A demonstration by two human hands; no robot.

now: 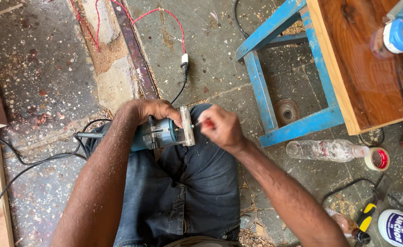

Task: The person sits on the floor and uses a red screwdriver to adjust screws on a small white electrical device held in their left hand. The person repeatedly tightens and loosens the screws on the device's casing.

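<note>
Across the person's lap, on the dark blue jeans [187,183], lies a teal and grey handheld electric trimmer with a clear square base plate [162,133] — propped on the thigh, it seems, so the base faces the other hand. The left hand [153,111] is closed over the top of the motor body, pinning it steady. The right hand [222,128] is curled shut around a small red-handled screwdriver [206,123], its tip set against the clear base plate, probably at a fastener there, though that spot is too small to make out. A black power cord [36,162] trails from the tool's tail across the dusty stone floor [41,68] toward the left edge, and a red wire [164,13] runs up to the top edge. Near the right edge lie a clear plastic bottle [325,150] and a roll of tape [377,159], just below the blue-painted wooden stand [263,96] — within reach, but apart from both hands.
</note>
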